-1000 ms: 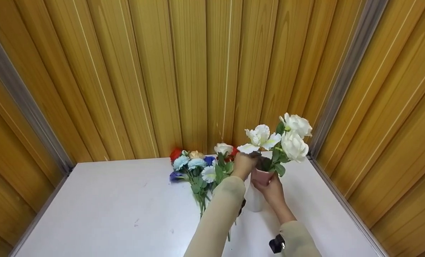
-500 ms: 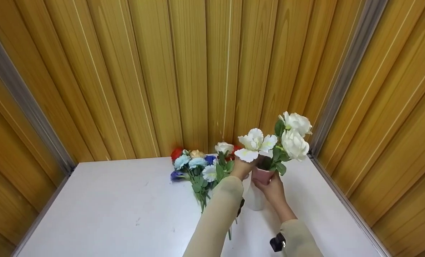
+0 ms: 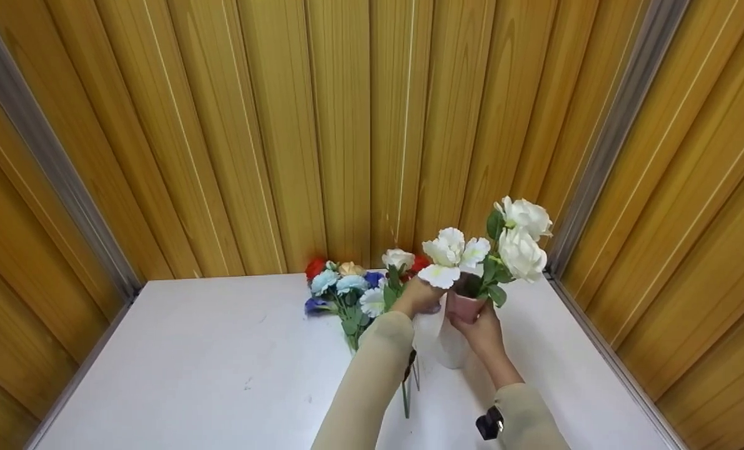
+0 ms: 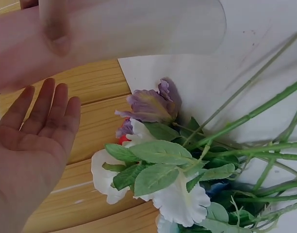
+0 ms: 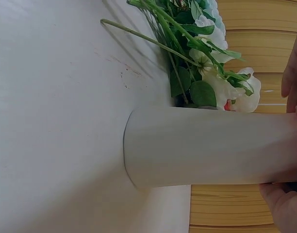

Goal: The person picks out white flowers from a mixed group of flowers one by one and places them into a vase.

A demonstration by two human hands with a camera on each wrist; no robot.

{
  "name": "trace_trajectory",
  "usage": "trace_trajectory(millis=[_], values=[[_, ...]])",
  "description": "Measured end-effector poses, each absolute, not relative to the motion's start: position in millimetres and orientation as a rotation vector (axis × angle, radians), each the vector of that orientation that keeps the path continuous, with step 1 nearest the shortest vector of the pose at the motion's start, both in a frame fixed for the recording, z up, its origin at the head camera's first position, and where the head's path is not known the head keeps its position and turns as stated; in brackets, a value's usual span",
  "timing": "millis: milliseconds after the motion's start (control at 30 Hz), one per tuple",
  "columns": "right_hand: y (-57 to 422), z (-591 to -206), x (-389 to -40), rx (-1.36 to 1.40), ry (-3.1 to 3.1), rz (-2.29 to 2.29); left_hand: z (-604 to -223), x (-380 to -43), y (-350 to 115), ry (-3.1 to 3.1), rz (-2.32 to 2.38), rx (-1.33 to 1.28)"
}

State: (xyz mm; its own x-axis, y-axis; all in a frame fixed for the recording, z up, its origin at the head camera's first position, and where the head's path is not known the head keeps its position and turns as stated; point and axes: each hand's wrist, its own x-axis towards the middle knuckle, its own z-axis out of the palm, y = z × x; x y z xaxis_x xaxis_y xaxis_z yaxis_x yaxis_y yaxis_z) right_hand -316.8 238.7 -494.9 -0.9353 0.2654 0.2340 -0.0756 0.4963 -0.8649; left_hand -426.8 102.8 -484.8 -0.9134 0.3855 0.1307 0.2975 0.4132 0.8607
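Observation:
A tall vase (image 3: 451, 350), pink at the mouth and fading to white below, stands on the table's right side. My right hand (image 3: 485, 331) grips its pink upper part; in the right wrist view that hand (image 5: 287, 208) is partly cut off by the frame edge. Two white roses (image 3: 521, 250) and a white iris (image 3: 446, 256) rise from the vase, the iris leaning left. My left hand (image 3: 418, 295) is just left of the mouth, beneath the iris petals. In the left wrist view its fingers are extended, palm showing, beside the vase, with nothing held.
Left of the vase lies a pile of artificial flowers: light blue blooms (image 3: 351, 284), a red one (image 3: 315, 267), a white rose (image 3: 398, 258) and a purple iris (image 4: 151, 104). Their green stems (image 4: 255, 114) point toward the table's front. Wood-patterned panels (image 3: 284, 125) enclose the white table (image 3: 209, 350).
My left hand has drawn slightly left and down from the vase mouth. The white iris has turned and dropped a little. My right hand keeps its grip on the vase; the head view has shifted slightly.

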Motion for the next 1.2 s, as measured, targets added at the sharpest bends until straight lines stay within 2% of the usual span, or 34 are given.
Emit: trace_trajectory(millis=[33, 100, 200, 500, 767, 1200], values=[[238.5, -494.9, -317.0, -0.158, -2.41, 1.425, -486.0, -429.4, 97.2, 2.531, 1.559, 0.618], [238.3, -494.7, -317.4, -0.159, -2.408, 1.436, -457.3, -405.6, 86.1, 2.429, 1.631, 0.429], [237.6, -494.3, -317.5, -0.175, -2.411, 1.454, -432.8, -385.6, 71.3, 2.462, 1.644, 0.339], [236.4, -493.9, -318.6, -0.165, -2.437, 1.501, -407.4, -379.4, 36.2, 2.465, 1.614, 0.415], [238.3, -493.8, -318.2, -0.164, -2.422, 1.51, -413.3, -379.6, 17.6, 2.573, 1.544, 0.486], [239.1, -494.1, -317.9, -0.15, -2.416, 1.502, -442.8, -374.2, 2.6, 2.5, 1.619, 0.357]])
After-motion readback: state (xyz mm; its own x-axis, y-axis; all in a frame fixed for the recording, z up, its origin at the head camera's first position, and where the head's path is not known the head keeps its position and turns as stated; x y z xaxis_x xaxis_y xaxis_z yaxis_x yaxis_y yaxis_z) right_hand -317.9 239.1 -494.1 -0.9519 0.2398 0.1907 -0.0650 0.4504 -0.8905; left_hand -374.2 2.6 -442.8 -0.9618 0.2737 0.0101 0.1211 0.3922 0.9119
